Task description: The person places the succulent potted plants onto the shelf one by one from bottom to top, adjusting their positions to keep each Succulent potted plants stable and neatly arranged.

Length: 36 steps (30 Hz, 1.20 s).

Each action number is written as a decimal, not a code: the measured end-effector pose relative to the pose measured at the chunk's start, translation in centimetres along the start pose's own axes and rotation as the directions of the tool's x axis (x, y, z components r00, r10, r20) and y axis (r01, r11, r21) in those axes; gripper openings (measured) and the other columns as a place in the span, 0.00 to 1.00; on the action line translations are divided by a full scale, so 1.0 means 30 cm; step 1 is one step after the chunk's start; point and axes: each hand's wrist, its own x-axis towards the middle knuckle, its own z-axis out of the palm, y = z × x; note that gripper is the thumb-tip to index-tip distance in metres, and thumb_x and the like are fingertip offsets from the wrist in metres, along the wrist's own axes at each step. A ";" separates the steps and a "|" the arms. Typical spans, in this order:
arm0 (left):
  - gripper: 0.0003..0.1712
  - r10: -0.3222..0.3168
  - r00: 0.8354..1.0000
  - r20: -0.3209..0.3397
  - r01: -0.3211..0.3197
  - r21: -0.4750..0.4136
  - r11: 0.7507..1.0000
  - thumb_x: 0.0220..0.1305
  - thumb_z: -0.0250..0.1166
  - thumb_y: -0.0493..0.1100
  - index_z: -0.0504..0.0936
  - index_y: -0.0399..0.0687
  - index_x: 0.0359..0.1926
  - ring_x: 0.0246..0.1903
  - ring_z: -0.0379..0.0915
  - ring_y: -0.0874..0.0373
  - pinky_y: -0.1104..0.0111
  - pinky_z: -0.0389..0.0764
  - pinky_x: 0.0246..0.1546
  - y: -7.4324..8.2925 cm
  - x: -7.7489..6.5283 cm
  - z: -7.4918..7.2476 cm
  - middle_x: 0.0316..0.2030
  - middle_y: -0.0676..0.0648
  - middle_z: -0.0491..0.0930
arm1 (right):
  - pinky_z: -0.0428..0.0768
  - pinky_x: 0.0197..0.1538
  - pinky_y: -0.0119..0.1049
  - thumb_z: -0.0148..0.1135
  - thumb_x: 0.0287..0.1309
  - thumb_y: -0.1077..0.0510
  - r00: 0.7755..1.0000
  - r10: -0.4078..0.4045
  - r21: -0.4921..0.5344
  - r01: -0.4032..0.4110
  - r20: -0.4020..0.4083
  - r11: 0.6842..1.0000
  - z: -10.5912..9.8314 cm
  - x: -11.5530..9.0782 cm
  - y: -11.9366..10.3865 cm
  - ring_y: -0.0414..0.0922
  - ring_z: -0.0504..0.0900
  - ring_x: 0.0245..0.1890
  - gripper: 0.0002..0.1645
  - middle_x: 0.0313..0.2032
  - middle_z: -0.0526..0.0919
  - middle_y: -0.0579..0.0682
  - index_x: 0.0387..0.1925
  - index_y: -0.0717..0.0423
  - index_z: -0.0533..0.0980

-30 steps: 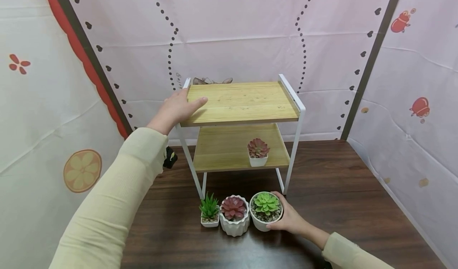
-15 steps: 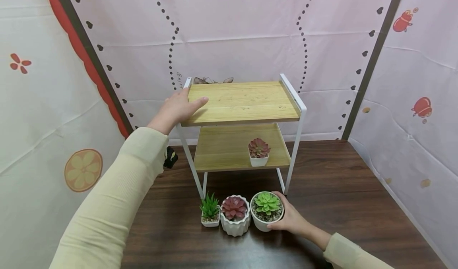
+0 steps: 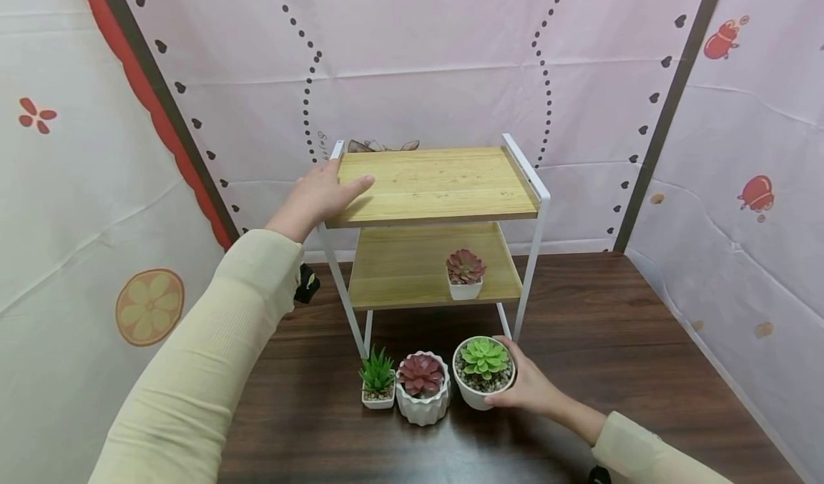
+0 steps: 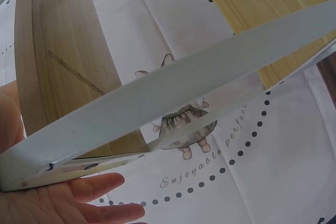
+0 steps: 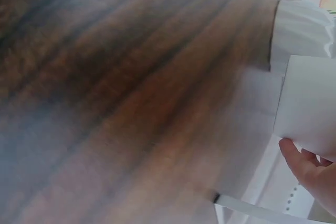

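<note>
My left hand (image 3: 322,196) rests on the left front corner of a two-tier shelf rack (image 3: 438,184), thumb on the wooden top. In the left wrist view its fingers (image 4: 100,187) lie straight along the outside of the white metal rail (image 4: 157,95). My right hand (image 3: 531,384) grips a round white pot (image 5: 310,103) from its right side, thumb in front. A green succulent (image 3: 484,357) sits in gravel in that pot, which tilts slightly. Left of it stand a fluted white pot with a red succulent (image 3: 421,377) and a small square pot with a spiky green plant (image 3: 377,373).
On the lower shelf (image 3: 399,269), right of its middle, stands a red succulent in a square white pot (image 3: 466,277). The rack stands on a dark wooden table (image 3: 599,341). Printed cloth (image 3: 425,55) hangs behind and on both sides.
My right hand has moved the round potted succulent slightly up and right in the view, widening its gap from the fluted pot. The left hand has stayed on the rack.
</note>
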 end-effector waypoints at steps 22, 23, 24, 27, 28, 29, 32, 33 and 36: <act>0.52 -0.002 1.000 -0.002 0.002 0.008 1.000 0.61 0.42 0.70 0.39 0.37 0.70 0.68 0.37 0.37 0.47 0.40 0.67 0.001 -0.003 0.000 0.69 0.33 0.43 | 0.71 0.54 0.38 0.76 0.32 0.60 0.999 -0.015 0.070 0.013 0.031 0.997 -0.032 0.069 -0.243 0.51 0.72 0.53 0.52 0.54 0.73 0.59 0.61 0.60 0.58; 0.52 -0.003 1.000 -0.002 0.003 0.008 1.000 0.61 0.42 0.70 0.39 0.37 0.70 0.68 0.37 0.37 0.47 0.41 0.67 0.000 -0.004 0.000 0.69 0.33 0.43 | 0.71 0.54 0.40 0.75 0.33 0.60 0.999 -0.014 0.073 0.011 0.036 0.997 -0.031 0.074 -0.254 0.51 0.72 0.53 0.52 0.54 0.72 0.59 0.61 0.59 0.57; 0.52 -0.003 1.000 -0.002 0.003 0.009 1.000 0.61 0.42 0.70 0.39 0.37 0.70 0.68 0.38 0.37 0.47 0.41 0.67 0.000 -0.004 0.000 0.69 0.33 0.43 | 0.71 0.54 0.41 0.75 0.33 0.60 0.999 -0.011 0.082 0.007 0.043 0.997 -0.030 0.080 -0.267 0.51 0.71 0.54 0.52 0.54 0.72 0.59 0.61 0.59 0.57; 0.52 -0.002 1.000 -0.002 0.002 0.011 1.000 0.61 0.42 0.70 0.40 0.37 0.70 0.68 0.38 0.36 0.46 0.43 0.66 0.001 -0.004 -0.001 0.69 0.33 0.44 | 0.70 0.55 0.44 0.75 0.34 0.59 0.999 0.002 0.090 -0.007 0.052 0.996 -0.028 0.094 -0.306 0.52 0.71 0.55 0.53 0.55 0.71 0.59 0.62 0.59 0.57; 0.52 -0.001 1.000 -0.002 0.001 0.011 1.000 0.61 0.42 0.70 0.40 0.37 0.70 0.68 0.38 0.36 0.46 0.43 0.66 0.002 -0.005 -0.001 0.69 0.33 0.43 | 0.69 0.56 0.45 0.75 0.34 0.59 0.998 0.006 0.092 -0.011 0.056 0.996 -0.028 0.099 -0.318 0.52 0.70 0.55 0.53 0.56 0.70 0.59 0.62 0.59 0.56; 0.52 0.000 1.000 -0.001 0.000 0.012 1.000 0.61 0.42 0.70 0.39 0.37 0.70 0.67 0.38 0.36 0.45 0.43 0.66 0.003 -0.004 -0.001 0.69 0.33 0.43 | 0.69 0.56 0.45 0.75 0.35 0.59 0.998 0.010 0.091 -0.015 0.059 0.996 -0.027 0.105 -0.330 0.53 0.70 0.55 0.53 0.56 0.69 0.59 0.63 0.59 0.56; 0.52 0.004 1.000 -0.002 -0.004 0.013 1.000 0.61 0.42 0.70 0.39 0.37 0.70 0.68 0.39 0.36 0.46 0.43 0.66 0.005 -0.004 -0.001 0.69 0.32 0.43 | 0.70 0.55 0.46 0.74 0.36 0.58 0.997 0.018 0.084 -0.024 0.075 0.996 -0.023 0.123 -0.364 0.54 0.69 0.56 0.53 0.57 0.67 0.60 0.63 0.58 0.55; 0.52 0.004 1.000 -0.003 -0.004 0.012 1.000 0.61 0.42 0.70 0.39 0.37 0.70 0.68 0.38 0.36 0.46 0.43 0.66 0.005 -0.004 -0.001 0.69 0.33 0.43 | 0.71 0.54 0.46 0.74 0.37 0.57 0.997 0.018 0.084 -0.024 0.081 0.996 -0.021 0.131 -0.375 0.54 0.69 0.56 0.53 0.58 0.67 0.60 0.64 0.58 0.55; 0.52 0.007 1.000 -0.004 -0.007 0.012 1.000 0.62 0.42 0.70 0.39 0.36 0.70 0.68 0.38 0.37 0.47 0.42 0.67 0.004 -0.004 0.000 0.69 0.33 0.43 | 0.72 0.53 0.45 0.74 0.38 0.56 0.995 0.017 0.091 -0.027 0.103 0.995 -0.009 0.153 -0.402 0.54 0.69 0.57 0.54 0.59 0.66 0.59 0.65 0.56 0.54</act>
